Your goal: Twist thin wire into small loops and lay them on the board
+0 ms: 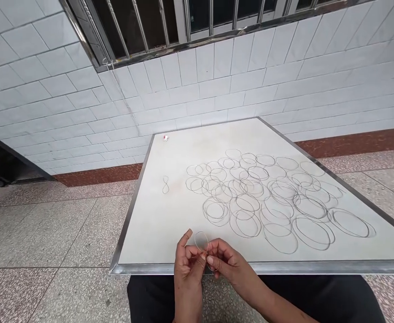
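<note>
Between my two hands, just over the near edge of the table, is a thin wire bent into a small loop at the top, with another curve below the fingers. My left hand pinches it between thumb and a finger, the index finger raised apart. My right hand pinches the same wire close beside the left thumb. The exact crossing point is hidden by the fingertips. A small wire figure-eight lies on the left part of the table. Many thin wire rings lie spread and overlapping over the middle and right.
The white tabletop has a grey metal rim. At its far left corner sits a small red-and-white object. Behind the table stands a white tiled wall with a barred window. My legs in dark trousers are under the near edge.
</note>
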`<state>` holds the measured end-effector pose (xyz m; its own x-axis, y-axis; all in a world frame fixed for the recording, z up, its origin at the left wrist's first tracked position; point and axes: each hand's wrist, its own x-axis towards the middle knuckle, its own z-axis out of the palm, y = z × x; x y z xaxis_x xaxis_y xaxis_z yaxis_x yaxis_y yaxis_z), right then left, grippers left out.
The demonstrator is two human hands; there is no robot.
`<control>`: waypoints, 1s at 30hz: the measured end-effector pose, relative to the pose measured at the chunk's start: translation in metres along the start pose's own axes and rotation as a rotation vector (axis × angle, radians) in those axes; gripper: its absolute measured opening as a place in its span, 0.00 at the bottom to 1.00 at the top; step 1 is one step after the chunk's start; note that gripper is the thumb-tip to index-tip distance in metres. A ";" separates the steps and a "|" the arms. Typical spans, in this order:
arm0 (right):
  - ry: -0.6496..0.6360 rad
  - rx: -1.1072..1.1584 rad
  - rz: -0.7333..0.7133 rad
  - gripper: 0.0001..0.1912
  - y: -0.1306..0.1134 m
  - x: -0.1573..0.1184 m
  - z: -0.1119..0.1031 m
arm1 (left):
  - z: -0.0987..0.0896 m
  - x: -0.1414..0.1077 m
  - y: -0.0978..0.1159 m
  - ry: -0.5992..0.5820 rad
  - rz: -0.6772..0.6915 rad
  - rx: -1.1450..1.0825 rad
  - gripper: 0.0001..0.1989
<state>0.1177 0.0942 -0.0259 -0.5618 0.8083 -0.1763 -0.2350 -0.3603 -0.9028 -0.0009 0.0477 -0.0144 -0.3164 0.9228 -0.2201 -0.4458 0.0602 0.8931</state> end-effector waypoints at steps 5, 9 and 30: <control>0.030 0.072 0.080 0.17 0.008 0.002 0.002 | -0.002 -0.002 0.002 0.037 0.011 -0.010 0.29; 0.071 0.176 0.192 0.18 0.011 0.002 0.003 | -0.003 -0.002 0.001 0.081 0.032 -0.018 0.28; 0.164 0.306 0.248 0.16 0.013 0.002 0.012 | -0.001 -0.005 -0.006 0.229 0.095 -0.017 0.33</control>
<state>0.1035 0.0855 -0.0335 -0.5035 0.7341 -0.4557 -0.3474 -0.6549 -0.6712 0.0026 0.0423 -0.0195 -0.5380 0.8136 -0.2206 -0.4183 -0.0306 0.9078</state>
